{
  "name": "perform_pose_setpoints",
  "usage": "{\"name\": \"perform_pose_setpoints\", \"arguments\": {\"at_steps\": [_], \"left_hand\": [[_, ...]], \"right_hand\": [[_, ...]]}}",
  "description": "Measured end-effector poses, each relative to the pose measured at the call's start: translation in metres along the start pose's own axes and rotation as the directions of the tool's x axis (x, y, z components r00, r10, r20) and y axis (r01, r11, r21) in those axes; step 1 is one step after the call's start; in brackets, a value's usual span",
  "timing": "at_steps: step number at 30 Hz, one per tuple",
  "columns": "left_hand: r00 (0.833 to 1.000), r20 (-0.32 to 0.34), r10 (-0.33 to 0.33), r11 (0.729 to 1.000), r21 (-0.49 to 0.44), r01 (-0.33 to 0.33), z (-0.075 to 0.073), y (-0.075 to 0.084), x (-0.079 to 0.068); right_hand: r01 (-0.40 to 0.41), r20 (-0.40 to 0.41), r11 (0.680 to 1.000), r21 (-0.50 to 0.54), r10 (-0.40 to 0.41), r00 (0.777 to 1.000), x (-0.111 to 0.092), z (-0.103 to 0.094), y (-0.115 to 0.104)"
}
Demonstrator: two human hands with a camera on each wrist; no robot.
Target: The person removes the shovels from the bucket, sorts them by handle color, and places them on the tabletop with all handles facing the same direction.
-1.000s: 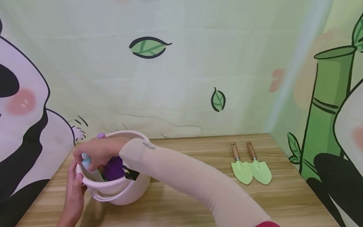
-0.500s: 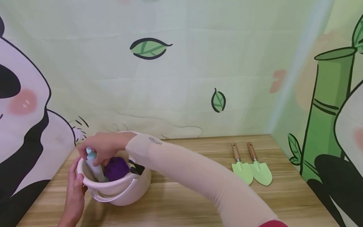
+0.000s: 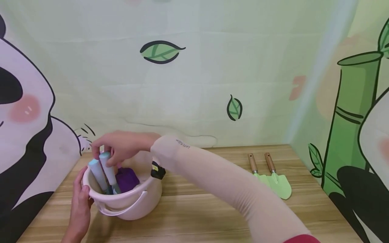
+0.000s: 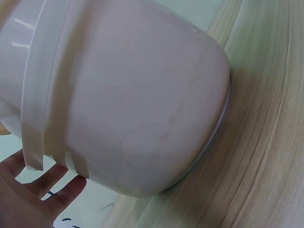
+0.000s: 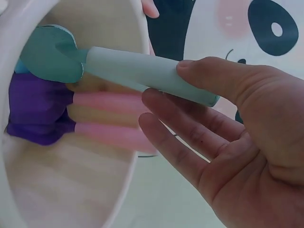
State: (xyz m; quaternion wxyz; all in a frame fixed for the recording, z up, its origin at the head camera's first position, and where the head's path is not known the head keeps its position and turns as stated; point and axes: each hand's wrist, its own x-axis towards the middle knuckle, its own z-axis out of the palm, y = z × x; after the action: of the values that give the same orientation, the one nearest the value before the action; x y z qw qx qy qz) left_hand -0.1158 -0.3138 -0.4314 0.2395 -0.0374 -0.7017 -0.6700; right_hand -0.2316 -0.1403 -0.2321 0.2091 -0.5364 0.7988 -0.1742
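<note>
A pale pink-white bucket (image 3: 143, 202) stands on the left of the table, its handle hanging down in front. My left hand (image 3: 80, 199) grips its left rim; in the left wrist view, fingers (image 4: 66, 192) rest along the wall. Above the opening, my right hand (image 3: 126, 145) pinches the end of a toy trowel's pale blue handle (image 3: 107, 168) between thumb and fingers. Its teal blade (image 5: 54, 54) is inside the bucket. Beside it leans a second pale blue handle (image 3: 97, 172). Purple-bladed toy tools (image 5: 38, 107) with pink handles (image 5: 111, 102) also lie inside.
Two light green trowels (image 3: 281, 185) with wooden handles lie side by side at the right of the wooden table (image 3: 194, 216); my right sleeve partly covers one. Behind the table hangs a backdrop (image 3: 194, 77) printed with pandas, leaves and bamboo.
My right hand has risen from inside the bucket and shifted right, to the top of a pale blue handle. Two blue handles now show. My left hand has stayed on the rim.
</note>
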Motion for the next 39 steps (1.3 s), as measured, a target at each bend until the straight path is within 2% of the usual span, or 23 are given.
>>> {"name": "perform_pose_setpoints", "arguments": {"at_steps": [9,14,18,21,24,31,35,39], "left_hand": [[1.0,-0.017,0.0,1.0,0.002,0.0,0.0,-0.002,0.001],[1.0,-0.02,0.002,1.0,-0.001,-0.002,-0.001,0.0,0.001],[1.0,-0.008,-0.012,1.0,0.013,0.012,-0.001,0.0,0.001],[1.0,0.005,-0.028,0.999,0.02,0.028,-0.001,-0.001,0.001],[0.999,0.007,-0.032,0.999,0.019,0.032,-0.001,-0.002,0.001],[1.0,-0.003,-0.015,1.0,0.003,0.015,0.0,-0.002,-0.001],[1.0,-0.002,-0.017,1.0,0.003,0.017,0.001,-0.001,-0.001],[1.0,-0.003,-0.023,1.0,0.011,0.023,0.001,-0.001,0.0]], "right_hand": [[0.027,-0.046,1.0,-0.015,-0.028,0.999,-0.015,-0.017,0.008],[0.086,-0.098,0.996,-0.016,-0.087,0.991,-0.022,-0.025,0.013],[0.104,-0.14,0.994,0.038,-0.098,0.985,-0.026,-0.027,0.017],[0.097,-0.182,0.99,0.101,-0.077,0.98,-0.029,-0.026,0.02],[0.117,-0.239,0.981,0.154,-0.078,0.968,-0.03,-0.025,0.022],[0.187,-0.39,0.952,0.244,-0.08,0.917,-0.031,-0.023,0.021],[0.229,-0.488,0.945,0.232,-0.09,0.868,-0.032,-0.024,0.017],[0.274,-0.585,0.938,0.213,-0.102,0.805,-0.035,-0.029,0.011]]}}
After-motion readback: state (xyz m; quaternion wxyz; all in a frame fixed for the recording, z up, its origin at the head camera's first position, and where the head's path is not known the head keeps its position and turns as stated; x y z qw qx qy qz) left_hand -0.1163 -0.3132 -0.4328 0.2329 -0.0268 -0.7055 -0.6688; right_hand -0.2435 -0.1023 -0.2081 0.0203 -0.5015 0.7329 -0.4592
